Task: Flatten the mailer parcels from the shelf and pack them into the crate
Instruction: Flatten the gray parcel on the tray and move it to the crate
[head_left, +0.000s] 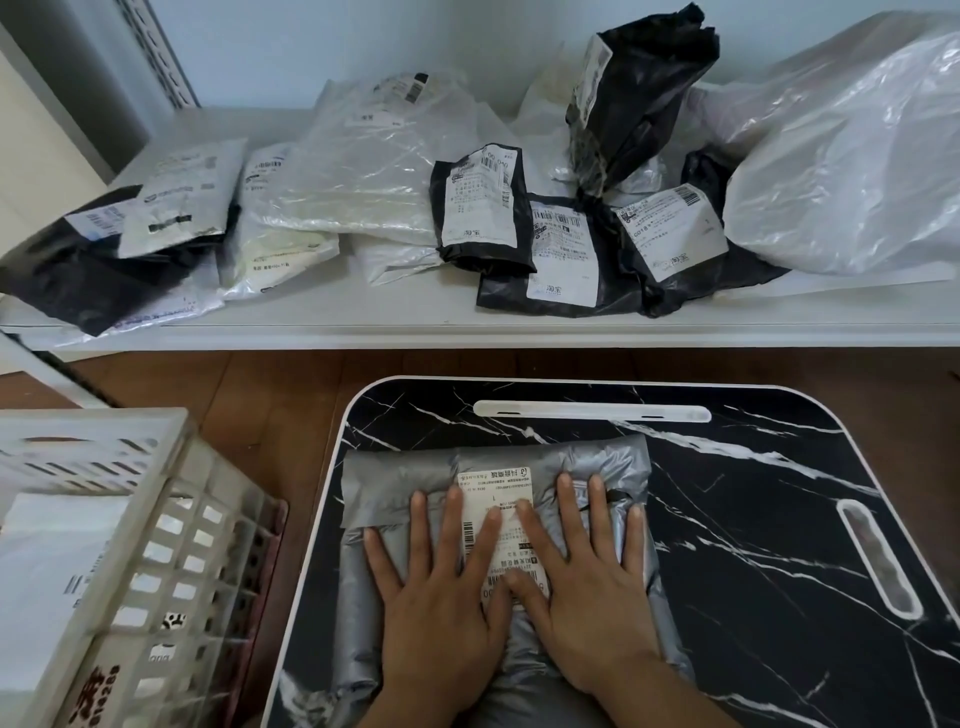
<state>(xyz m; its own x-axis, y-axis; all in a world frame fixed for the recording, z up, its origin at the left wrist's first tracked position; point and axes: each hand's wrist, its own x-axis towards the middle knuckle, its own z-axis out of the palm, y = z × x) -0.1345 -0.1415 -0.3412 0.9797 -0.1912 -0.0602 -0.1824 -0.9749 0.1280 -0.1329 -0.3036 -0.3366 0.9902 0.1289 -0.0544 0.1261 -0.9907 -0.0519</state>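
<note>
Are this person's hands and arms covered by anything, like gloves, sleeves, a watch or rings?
No. Both the left hand and the right hand are bare: no gloves, and no rings show on any finger. The wrists and the short stretch of forearm in view carry no watch, band or sleeve cuff. The fingernails look short and unpainted. Anything worn higher up the arms lies outside the picture.

Label on black mailer (670, 234) reads "C018"; crate (98, 686) print shows "014269"; remaining labels illegible.
</note>
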